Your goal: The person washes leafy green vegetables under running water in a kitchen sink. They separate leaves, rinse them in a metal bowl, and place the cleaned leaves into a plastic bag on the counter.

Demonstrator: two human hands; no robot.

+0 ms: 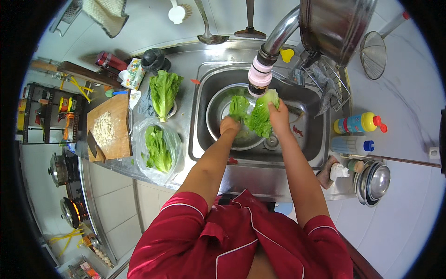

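My right hand [278, 117] grips a large lettuce leaf [260, 117] by its pale stem end, holding it over the right side of a round metal basin [213, 130]. My left hand [230, 126] is closed low inside the basin. A smaller lettuce leaf [239, 107] rises from its fingers, which are partly hidden. The basin sits in the left part of a stainless steel sink [313, 146]. Just above the leaves hangs a faucet [260, 78] with a pink nozzle.
Left of the sink stand a lettuce head [164, 94] and a plastic bag [177, 153] holding more lettuce. A cutting board [120, 139] bears chopped pale food [104, 129] and a knife [92, 143]. Bottles [353, 123] and stacked metal bowls [378, 181] stand right of the sink.
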